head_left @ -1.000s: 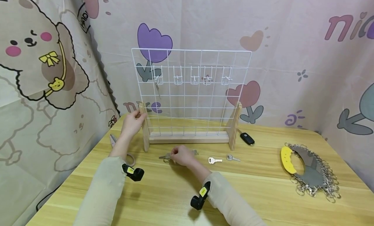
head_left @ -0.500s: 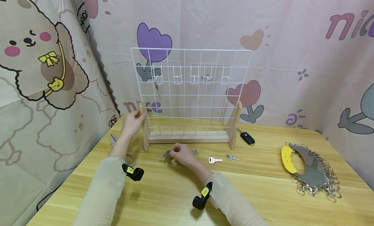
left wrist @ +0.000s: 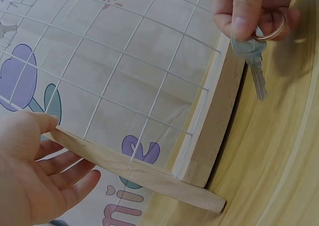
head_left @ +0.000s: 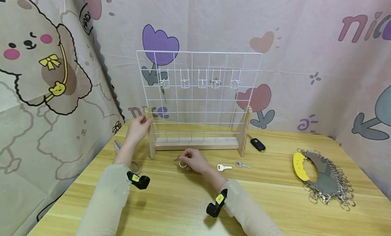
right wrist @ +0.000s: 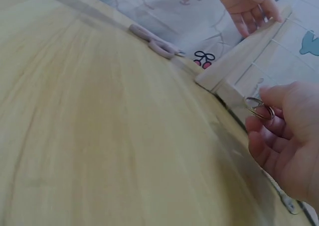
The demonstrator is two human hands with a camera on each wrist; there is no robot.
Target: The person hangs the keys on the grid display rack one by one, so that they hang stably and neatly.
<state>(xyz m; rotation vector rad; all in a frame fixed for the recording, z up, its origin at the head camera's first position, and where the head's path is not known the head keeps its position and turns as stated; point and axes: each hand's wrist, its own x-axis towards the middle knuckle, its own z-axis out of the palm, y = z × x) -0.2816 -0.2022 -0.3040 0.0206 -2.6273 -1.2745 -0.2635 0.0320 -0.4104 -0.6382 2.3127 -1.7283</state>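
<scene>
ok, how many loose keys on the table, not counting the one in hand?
2: a white-headed key and a silver key right of the right hand. Others may be hidden behind that hand.

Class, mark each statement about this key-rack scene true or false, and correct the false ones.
1. The right hand pinches a silver key on a ring. True.
2. The left hand rests on the table, away from the white wire grid rack. False: it touches the rack's left wooden upright.
3. One key hangs on the rack's leftmost hook. True.
4. The black car key fob hangs from the rack. False: it lies on the wooden table, right of the rack.
5. Two loose keys lie on the table, right of the right hand. True.
</scene>
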